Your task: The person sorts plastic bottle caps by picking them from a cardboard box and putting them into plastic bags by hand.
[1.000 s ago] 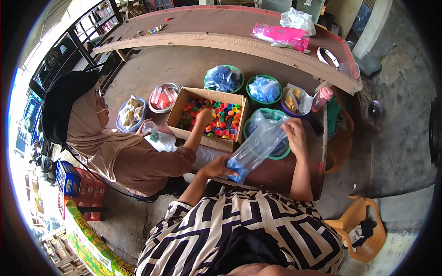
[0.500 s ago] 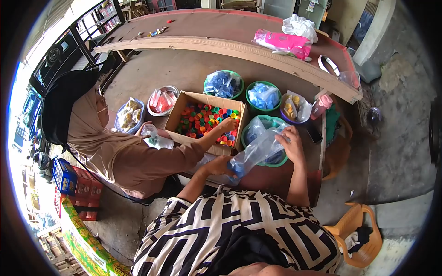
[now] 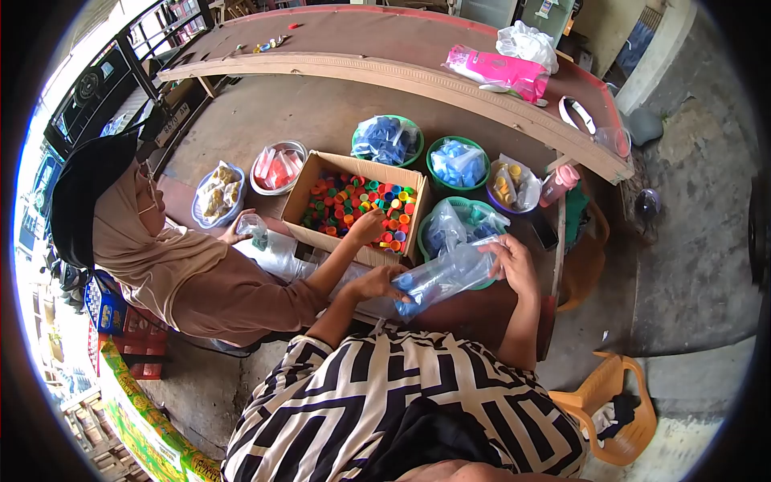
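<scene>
A clear plastic bag (image 3: 454, 271) stretches between my two hands, with blue pieces that look like bottle caps (image 3: 407, 296) gathered in its lower left end. My left hand (image 3: 381, 283) is closed around that filled end. At the other end, my right hand (image 3: 514, 263) pinches the bag near its edge. Just behind the bag stands a green basket (image 3: 423, 241) holding clear bags of blue pieces. To its left is a cardboard box (image 3: 341, 248) of loose, multicoloured bottle caps.
A co-worker at my left has one hand (image 3: 368, 227) over the box and a small bag in the other (image 3: 234, 228). Several baskets of bagged caps surround the box. A raised wooden ledge (image 3: 385, 74) crosses behind. A phone (image 3: 544, 231) and pink bottle (image 3: 560, 185) lie right.
The bag has tilted flatter, and my right hand has dropped slightly. The co-worker's hand over the box has moved left, and their body has leaned left.
</scene>
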Action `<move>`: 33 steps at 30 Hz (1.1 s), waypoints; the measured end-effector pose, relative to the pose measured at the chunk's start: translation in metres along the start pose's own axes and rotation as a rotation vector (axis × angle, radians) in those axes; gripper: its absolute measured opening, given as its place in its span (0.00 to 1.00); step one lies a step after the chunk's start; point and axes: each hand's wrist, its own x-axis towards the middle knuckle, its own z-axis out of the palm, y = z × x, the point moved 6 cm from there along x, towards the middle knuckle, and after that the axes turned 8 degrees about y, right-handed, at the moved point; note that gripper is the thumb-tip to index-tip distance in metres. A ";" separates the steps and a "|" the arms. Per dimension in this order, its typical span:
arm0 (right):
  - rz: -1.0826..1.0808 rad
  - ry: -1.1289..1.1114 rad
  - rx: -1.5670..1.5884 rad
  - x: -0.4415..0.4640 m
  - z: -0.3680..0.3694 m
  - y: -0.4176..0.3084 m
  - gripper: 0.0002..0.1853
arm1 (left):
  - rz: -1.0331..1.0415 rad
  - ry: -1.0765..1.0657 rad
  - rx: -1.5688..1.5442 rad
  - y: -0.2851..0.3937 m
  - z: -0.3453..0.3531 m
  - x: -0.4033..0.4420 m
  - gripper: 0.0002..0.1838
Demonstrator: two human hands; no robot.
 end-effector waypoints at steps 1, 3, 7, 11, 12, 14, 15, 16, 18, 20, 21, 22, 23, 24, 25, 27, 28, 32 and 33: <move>0.010 -0.010 0.024 -0.003 -0.001 -0.004 0.13 | 0.001 0.002 0.001 -0.004 0.000 -0.003 0.34; 0.016 -0.020 0.049 -0.008 -0.001 -0.008 0.16 | -0.139 0.028 -0.111 -0.018 -0.002 -0.007 0.31; -0.045 0.059 0.022 -0.012 0.000 -0.013 0.18 | -0.235 0.110 -0.301 -0.036 -0.001 -0.016 0.27; -0.218 0.070 -0.129 -0.021 0.021 -0.032 0.15 | -0.122 0.125 0.048 -0.035 -0.001 -0.016 0.30; -0.190 0.049 -0.156 -0.031 0.033 -0.051 0.15 | -0.047 0.095 0.275 -0.034 0.000 -0.017 0.33; -0.347 -0.052 -0.254 -0.045 0.062 -0.063 0.14 | 0.023 0.156 0.265 -0.022 0.008 -0.023 0.36; -0.414 -0.103 -0.260 -0.052 0.079 -0.065 0.14 | 0.094 0.214 0.251 -0.008 0.011 -0.025 0.39; -0.485 -0.142 -0.304 -0.062 0.093 -0.069 0.14 | 0.106 0.188 0.183 0.014 0.016 -0.029 0.43; -0.581 -0.227 -0.398 -0.076 0.119 -0.072 0.13 | 0.176 0.209 0.087 0.034 0.021 -0.027 0.41; -0.604 -0.253 -0.369 -0.077 0.129 -0.070 0.13 | 0.190 0.226 -0.065 0.033 0.021 -0.028 0.32; -0.625 -0.276 -0.342 -0.078 0.132 -0.070 0.13 | 0.205 0.252 -0.118 0.030 0.018 -0.027 0.22; -0.599 -0.234 -0.275 -0.075 0.127 -0.071 0.12 | 0.180 0.265 -0.098 0.025 0.017 -0.029 0.19; -0.601 -0.239 -0.273 -0.071 0.123 -0.071 0.12 | 0.155 0.278 -0.078 0.020 0.017 -0.033 0.16; -0.571 -0.128 -0.238 -0.064 0.112 -0.071 0.10 | 0.154 0.282 -0.076 0.023 0.016 -0.036 0.16; -0.539 -0.016 -0.201 -0.057 0.100 -0.070 0.08 | 0.147 0.343 -0.010 0.025 0.013 -0.039 0.15; -0.349 0.155 -0.002 -0.047 0.078 -0.064 0.06 | 0.138 0.407 0.056 0.019 0.006 -0.043 0.15; -0.402 0.187 0.035 -0.042 0.069 -0.060 0.07 | 0.076 0.445 0.016 0.006 0.002 -0.044 0.15; -0.353 -0.007 0.056 -0.028 0.069 -0.013 0.28 | 0.005 0.566 -0.112 -0.004 -0.013 -0.046 0.13; -0.328 -0.104 -0.005 -0.031 0.079 0.000 0.35 | 0.001 0.567 -0.116 0.000 -0.016 -0.045 0.13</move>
